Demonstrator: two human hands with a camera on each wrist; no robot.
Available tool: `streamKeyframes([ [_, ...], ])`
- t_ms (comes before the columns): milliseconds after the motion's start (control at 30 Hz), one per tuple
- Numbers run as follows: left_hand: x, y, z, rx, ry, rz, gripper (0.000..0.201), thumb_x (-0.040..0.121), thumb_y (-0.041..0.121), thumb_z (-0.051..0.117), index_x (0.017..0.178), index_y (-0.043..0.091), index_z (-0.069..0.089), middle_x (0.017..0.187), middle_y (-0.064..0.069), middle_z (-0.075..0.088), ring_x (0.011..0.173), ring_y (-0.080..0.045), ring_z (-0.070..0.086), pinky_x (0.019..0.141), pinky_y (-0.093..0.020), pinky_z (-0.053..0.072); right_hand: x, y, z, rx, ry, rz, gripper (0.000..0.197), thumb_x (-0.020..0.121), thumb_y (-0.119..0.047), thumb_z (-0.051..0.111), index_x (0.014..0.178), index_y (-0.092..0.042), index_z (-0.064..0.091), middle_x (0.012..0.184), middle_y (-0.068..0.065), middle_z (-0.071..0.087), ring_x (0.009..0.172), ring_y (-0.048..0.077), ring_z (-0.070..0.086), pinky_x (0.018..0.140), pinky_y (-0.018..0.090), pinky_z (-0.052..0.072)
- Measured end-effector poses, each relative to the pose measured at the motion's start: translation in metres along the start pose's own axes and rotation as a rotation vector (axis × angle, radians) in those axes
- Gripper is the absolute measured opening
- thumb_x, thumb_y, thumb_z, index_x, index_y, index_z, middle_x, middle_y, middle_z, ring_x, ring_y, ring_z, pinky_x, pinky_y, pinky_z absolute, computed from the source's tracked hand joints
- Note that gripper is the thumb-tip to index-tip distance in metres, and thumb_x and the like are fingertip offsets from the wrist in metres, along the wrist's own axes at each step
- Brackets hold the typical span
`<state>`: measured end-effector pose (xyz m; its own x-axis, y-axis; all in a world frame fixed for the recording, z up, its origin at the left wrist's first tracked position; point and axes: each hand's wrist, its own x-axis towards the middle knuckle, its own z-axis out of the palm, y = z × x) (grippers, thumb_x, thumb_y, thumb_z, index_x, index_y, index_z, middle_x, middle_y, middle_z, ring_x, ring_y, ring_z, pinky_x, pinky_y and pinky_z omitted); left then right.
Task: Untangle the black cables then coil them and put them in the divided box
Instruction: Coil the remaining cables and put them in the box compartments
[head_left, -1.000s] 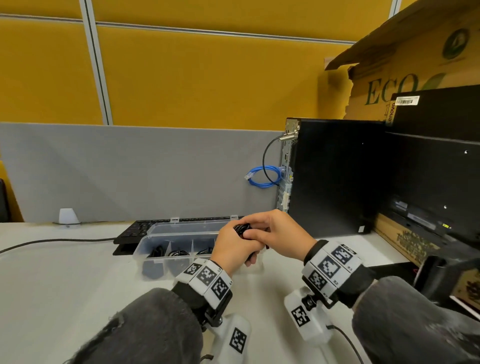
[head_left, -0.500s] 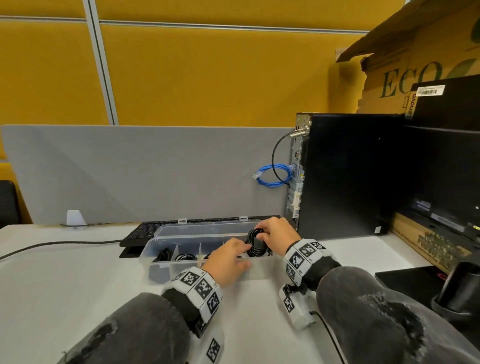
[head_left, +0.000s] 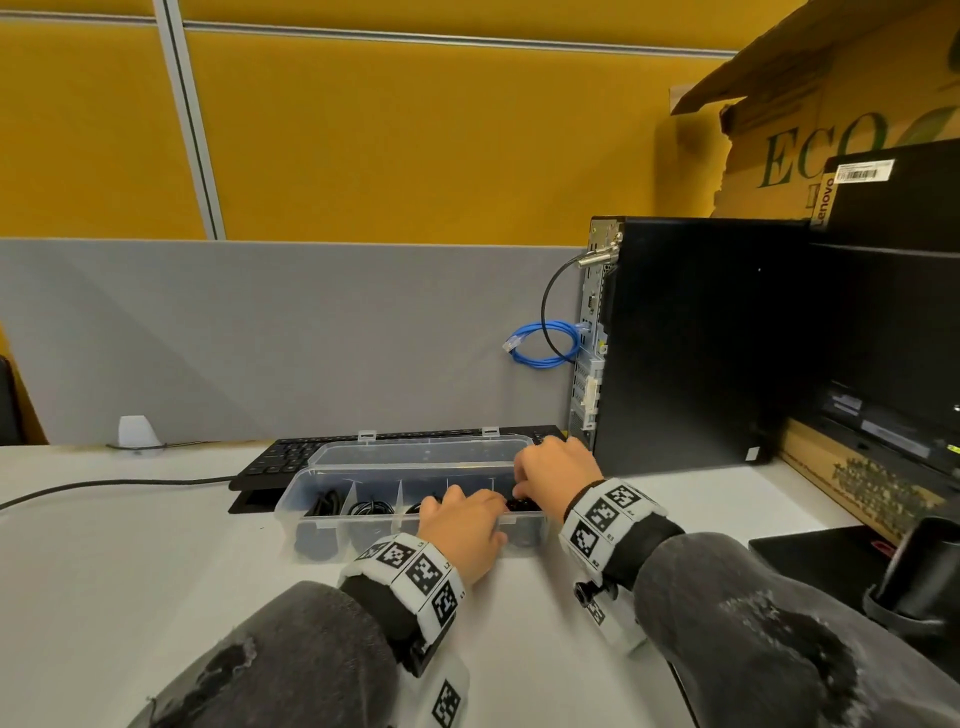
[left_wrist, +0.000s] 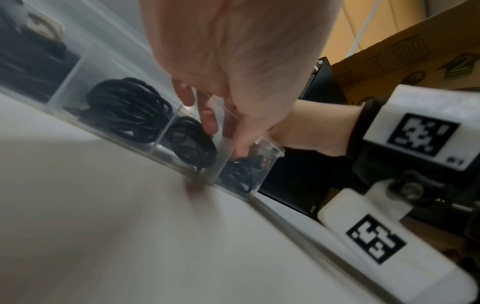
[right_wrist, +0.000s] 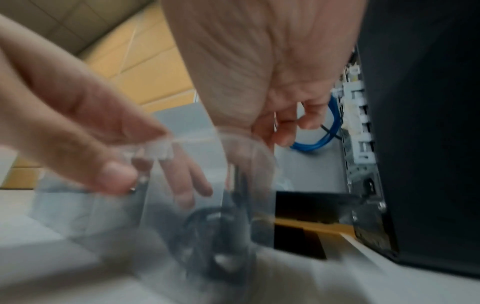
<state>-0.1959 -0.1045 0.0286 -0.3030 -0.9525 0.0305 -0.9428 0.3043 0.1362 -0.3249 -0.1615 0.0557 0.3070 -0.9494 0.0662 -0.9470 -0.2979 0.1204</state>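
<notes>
A white desk (head_left: 130, 571) runs along a grey partition under yellow wall panels, and the clear divided box (head_left: 332, 525) lies lengthwise on it, its long axis running left to right in front of a black keyboard (head_left: 280, 457). Right of the box stands a black computer tower (head_left: 691, 343) with a blue cable (head_left: 545, 345) looped at its back.

Coiled black cables (left_wrist: 127, 107) already sit in the box's left and middle compartments. Both hands are over its right end. The right hand (head_left: 556, 473) reaches down into the end compartment, nearest the tower, where the last coil (left_wrist: 239, 174) lies with its plug showing; its fingers are curled downward, but whether they pinch the coil cannot be told. The left hand (head_left: 462, 525) rests at the box's near wall with its fingers loosely spread, touching the rim beside that compartment. The right hand is the nearer to the coil, directly above it, so seating it looks like that hand's job.
</notes>
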Motion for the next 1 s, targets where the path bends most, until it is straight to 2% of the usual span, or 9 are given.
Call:
streamKeyframes([
  [233, 0.001, -0.001, 0.000, -0.074, -0.011, -0.005, 0.035, 0.100, 0.028, 0.029, 0.131, 0.020, 0.044, 0.139, 0.003, 0.044, 0.125, -0.026, 0.033, 0.103, -0.041, 0.019, 0.001, -0.001, -0.007, -0.037, -0.166, -0.039, 0.027, 0.090, -0.023, 0.053, 0.115, -0.017, 0.062, 0.114, 0.007, 0.063, 0.111, 0.026, 0.054, 0.099, 0.043, 0.034],
  [367, -0.001, -0.005, 0.000, -0.291, 0.042, -0.021, 0.028, 0.100, 0.025, 0.033, 0.122, 0.023, 0.050, 0.129, 0.004, 0.051, 0.119, -0.021, 0.040, 0.106, -0.037, 0.017, 0.004, 0.001, -0.002, 0.028, -0.273, -0.011, 0.034, 0.089, -0.034, 0.054, 0.116, -0.014, 0.062, 0.116, 0.010, 0.061, 0.112, 0.027, 0.051, 0.084, 0.037, 0.043],
  [467, -0.001, -0.008, 0.001, -0.434, 0.103, -0.084, 0.020, 0.097, 0.026, 0.042, 0.115, 0.022, 0.050, 0.124, 0.002, 0.047, 0.114, -0.024, 0.043, 0.103, -0.035, 0.024, 0.003, 0.004, -0.002, 0.042, -0.344, -0.017, 0.035, 0.091, -0.035, 0.052, 0.117, -0.013, 0.061, 0.110, 0.008, 0.061, 0.116, 0.025, 0.045, 0.080, 0.032, 0.038],
  [633, -0.003, -0.010, 0.005, -0.617, 0.157, -0.123, 0.008, 0.092, 0.023, 0.054, 0.096, 0.027, 0.048, 0.104, 0.003, 0.055, 0.102, -0.023, 0.052, 0.094, -0.031, 0.038, 0.004, 0.002, 0.001, 0.019, -0.243, -0.005, 0.030, 0.075, -0.040, 0.064, 0.098, -0.021, 0.069, 0.093, 0.004, 0.071, 0.087, 0.025, 0.065, 0.079, 0.039, 0.055],
  [700, -0.009, -0.011, -0.001, -0.691, 0.199, -0.085, 0.014, 0.089, 0.015, 0.057, 0.092, 0.026, 0.049, 0.093, 0.005, 0.055, 0.091, -0.017, 0.055, 0.086, -0.027, 0.046, 0.003, -0.001, -0.003, 0.066, -0.251, 0.023, 0.028, 0.078, -0.032, 0.065, 0.101, -0.017, 0.069, 0.100, 0.006, 0.070, 0.090, 0.025, 0.065, 0.082, 0.037, 0.055],
  [767, -0.019, -0.018, -0.012, -0.721, 0.261, -0.052, 0.016, 0.088, 0.010, 0.058, 0.093, 0.023, 0.051, 0.098, 0.004, 0.055, 0.091, -0.011, 0.055, 0.085, -0.022, 0.047, -0.001, -0.002, -0.006, 0.182, -0.244, 0.051, 0.028, 0.084, -0.028, 0.062, 0.107, -0.014, 0.069, 0.109, 0.007, 0.067, 0.096, 0.026, 0.064, 0.086, 0.036, 0.052],
  [867, -0.037, -0.048, -0.027, -0.592, 0.445, -0.095, 0.019, 0.088, 0.014, 0.059, 0.097, 0.030, 0.052, 0.113, 0.006, 0.048, 0.110, -0.011, 0.048, 0.102, -0.032, 0.040, -0.022, 0.003, -0.009, 0.367, -0.029, 0.071, 0.032, 0.091, -0.040, 0.053, 0.109, -0.015, 0.063, 0.111, 0.001, 0.053, 0.099, 0.020, 0.057, 0.090, 0.034, 0.047],
  [933, -0.051, -0.073, -0.035, -0.485, 0.492, -0.230, 0.022, 0.088, 0.019, 0.059, 0.104, 0.032, 0.051, 0.125, 0.003, 0.044, 0.120, -0.019, 0.042, 0.106, -0.042, 0.034, -0.042, 0.006, -0.010, 0.501, 0.048, 0.051, 0.030, 0.087, -0.046, 0.056, 0.102, -0.020, 0.059, 0.103, -0.003, 0.049, 0.093, 0.013, 0.053, 0.083, 0.025, 0.046],
  [1000, -0.066, -0.097, -0.038, -0.454, 0.408, -0.381, 0.028, 0.089, 0.023, 0.058, 0.116, 0.028, 0.050, 0.136, -0.003, 0.038, 0.124, -0.024, 0.039, 0.106, -0.043, 0.033, -0.057, 0.008, -0.007, 0.594, -0.017, 0.021, 0.023, 0.082, -0.042, 0.065, 0.092, -0.022, 0.060, 0.099, -0.002, 0.058, 0.086, 0.010, 0.054, 0.069, 0.016, 0.042],
])
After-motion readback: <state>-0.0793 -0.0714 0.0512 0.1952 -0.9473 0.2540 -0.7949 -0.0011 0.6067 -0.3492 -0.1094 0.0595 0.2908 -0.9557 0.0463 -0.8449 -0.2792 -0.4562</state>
